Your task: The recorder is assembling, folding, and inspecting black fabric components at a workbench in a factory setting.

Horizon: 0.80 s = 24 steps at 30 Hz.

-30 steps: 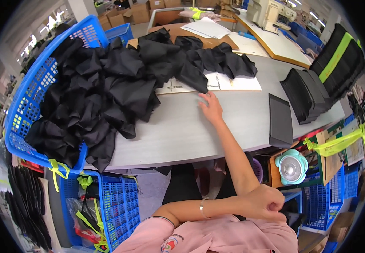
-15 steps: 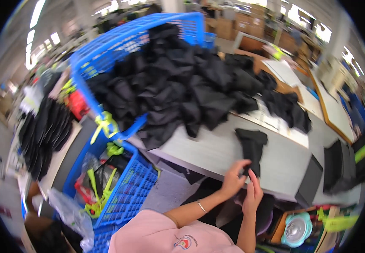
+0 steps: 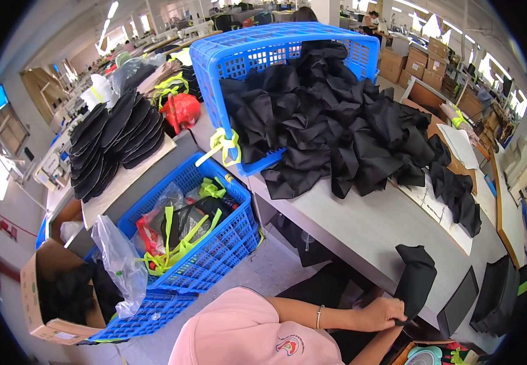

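The left hand (image 3: 382,314) pinches the black cloth (image 3: 417,278), probably light and soft, sensibly by its near end; the right hand's grip is hidden.

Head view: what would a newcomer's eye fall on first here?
Probably the big blue basket at top centre, tipped on its side, with a heap of black cloth spilling onto the table. Next, the neon ribbons in the blue crate at lower left. At lower right, the left hand has its grip on a black piece.
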Available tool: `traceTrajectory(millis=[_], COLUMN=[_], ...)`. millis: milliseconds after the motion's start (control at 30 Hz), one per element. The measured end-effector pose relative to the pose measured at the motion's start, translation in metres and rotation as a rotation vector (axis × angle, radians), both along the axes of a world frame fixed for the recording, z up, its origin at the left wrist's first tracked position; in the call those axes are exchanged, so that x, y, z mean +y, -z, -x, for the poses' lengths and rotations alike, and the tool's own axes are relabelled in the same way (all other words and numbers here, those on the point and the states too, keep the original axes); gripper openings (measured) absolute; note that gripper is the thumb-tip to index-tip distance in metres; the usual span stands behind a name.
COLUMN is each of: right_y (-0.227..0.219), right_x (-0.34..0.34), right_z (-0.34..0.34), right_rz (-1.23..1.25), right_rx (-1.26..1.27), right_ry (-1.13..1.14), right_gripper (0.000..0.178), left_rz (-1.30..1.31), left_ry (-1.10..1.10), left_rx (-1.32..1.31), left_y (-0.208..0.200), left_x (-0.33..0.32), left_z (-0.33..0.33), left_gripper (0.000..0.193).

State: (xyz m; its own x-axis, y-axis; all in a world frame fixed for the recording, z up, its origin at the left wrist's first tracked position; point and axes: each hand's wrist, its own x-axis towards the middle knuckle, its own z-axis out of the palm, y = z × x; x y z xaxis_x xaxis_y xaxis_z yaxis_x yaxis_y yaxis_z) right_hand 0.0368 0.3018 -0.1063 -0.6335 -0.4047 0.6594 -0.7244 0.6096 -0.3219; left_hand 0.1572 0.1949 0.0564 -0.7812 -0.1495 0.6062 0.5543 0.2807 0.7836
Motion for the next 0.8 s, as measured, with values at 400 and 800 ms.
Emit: traceTrajectory(millis=[400, 800], right_y=[-0.034, -0.122], right_x=[-0.079, -0.21], right_z=[-0.055, -0.082], right_rz=[-0.034, -0.068], right_rx=[-0.154, -0.278], right_ry=[-0.205, -0.401], right_gripper=[0.019, 0.019], left_rz=[-0.032, -0.025], left_ry=[-0.021, 0.039], left_rx=[0.012, -0.083], left_y=[0.012, 0.003], left_x=[0.013, 0.031], left_z=[-0.032, -0.033], left_gripper=[0.012, 0.013])
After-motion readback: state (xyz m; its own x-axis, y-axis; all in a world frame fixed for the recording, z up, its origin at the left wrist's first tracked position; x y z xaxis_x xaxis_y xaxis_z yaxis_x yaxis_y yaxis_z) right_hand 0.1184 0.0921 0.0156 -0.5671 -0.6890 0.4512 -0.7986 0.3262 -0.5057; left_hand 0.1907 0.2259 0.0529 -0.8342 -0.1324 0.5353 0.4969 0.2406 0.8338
